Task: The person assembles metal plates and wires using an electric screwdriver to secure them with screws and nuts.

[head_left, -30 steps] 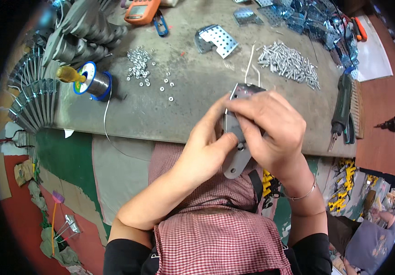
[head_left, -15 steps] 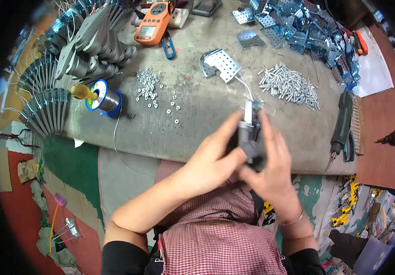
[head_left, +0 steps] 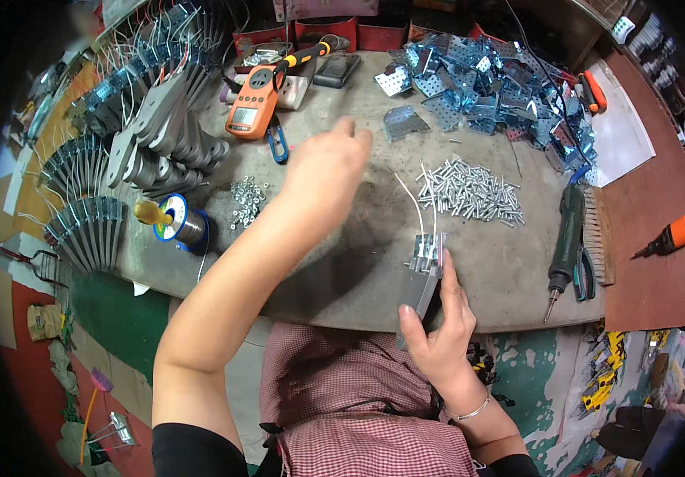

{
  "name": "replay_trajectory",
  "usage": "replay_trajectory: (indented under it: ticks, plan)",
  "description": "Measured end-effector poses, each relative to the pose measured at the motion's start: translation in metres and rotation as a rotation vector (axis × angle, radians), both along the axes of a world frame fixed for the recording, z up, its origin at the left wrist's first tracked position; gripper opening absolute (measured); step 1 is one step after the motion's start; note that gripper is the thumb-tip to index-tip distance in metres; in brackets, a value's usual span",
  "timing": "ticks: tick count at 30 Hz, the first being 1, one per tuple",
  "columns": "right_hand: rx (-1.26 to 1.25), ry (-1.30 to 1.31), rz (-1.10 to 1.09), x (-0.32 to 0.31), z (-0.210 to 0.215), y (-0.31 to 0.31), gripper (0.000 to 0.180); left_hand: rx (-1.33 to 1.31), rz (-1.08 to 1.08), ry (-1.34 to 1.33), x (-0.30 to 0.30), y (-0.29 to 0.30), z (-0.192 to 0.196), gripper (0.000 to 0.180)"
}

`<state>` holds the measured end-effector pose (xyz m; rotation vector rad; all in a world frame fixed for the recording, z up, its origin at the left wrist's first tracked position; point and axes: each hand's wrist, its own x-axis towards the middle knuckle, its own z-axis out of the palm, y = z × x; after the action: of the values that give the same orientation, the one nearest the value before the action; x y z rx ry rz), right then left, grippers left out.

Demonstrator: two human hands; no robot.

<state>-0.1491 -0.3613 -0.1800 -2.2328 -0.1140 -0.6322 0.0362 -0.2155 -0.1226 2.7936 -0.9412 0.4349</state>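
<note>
My right hand (head_left: 438,330) grips a grey metal part (head_left: 419,288) with two white wires rising from its top, held upright at the near edge of the workbench (head_left: 358,262). My left hand (head_left: 328,168) is stretched out over the bench with its fingers loosely apart and nothing in it. It hovers between a small heap of nuts (head_left: 247,199) and a bent perforated bracket (head_left: 403,122). A pile of silver screws (head_left: 470,193) lies just beyond the held part.
An orange multimeter (head_left: 253,102) and a blue spool of solder wire (head_left: 177,222) lie on the left. Rows of grey metal parts (head_left: 152,135) fan along the left edge. Perforated brackets (head_left: 501,87) are heaped at the back right. An electric screwdriver (head_left: 566,238) and an orange drill (head_left: 680,230) lie right.
My left hand let go of the metal part and reached forward over the bench. My right hand now holds the part alone, lower and nearer to the bench edge.
</note>
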Motion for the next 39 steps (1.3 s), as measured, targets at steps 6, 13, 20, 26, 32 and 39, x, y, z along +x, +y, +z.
replay_trajectory:
  ticks: [6, 13, 20, 26, 32, 39]
  plan:
    - [-0.019, 0.021, 0.015, 0.004, 0.005, 0.004, 0.071, 0.019, 0.18, 0.068, 0.021, 0.007, -0.018, 0.042]
    - [-0.008, -0.011, -0.002, -0.002, 0.009, 0.007, 0.068, 0.031, 0.059, -0.046, 0.022, 0.009, -0.004, 0.024]
    - [-0.067, 0.014, 0.067, -0.004, 0.005, 0.027, 0.069, -1.381, -0.15, 0.895, -0.106, 0.033, 0.004, 0.022]
    - [-0.052, 0.006, 0.169, 0.013, 0.005, 0.035, 0.071, -0.62, -0.136, 0.223, -0.107, 0.05, -0.027, 0.035]
    - [0.155, 0.143, 0.141, 0.014, 0.001, 0.04, 0.066, -0.69, -0.067, 0.083, -0.081, 0.041, -0.038, 0.034]
    - [0.093, 0.158, 0.162, 0.01, -0.002, 0.042, 0.066, -0.612, -0.115, -0.092, -0.077, 0.04, -0.043, 0.035]
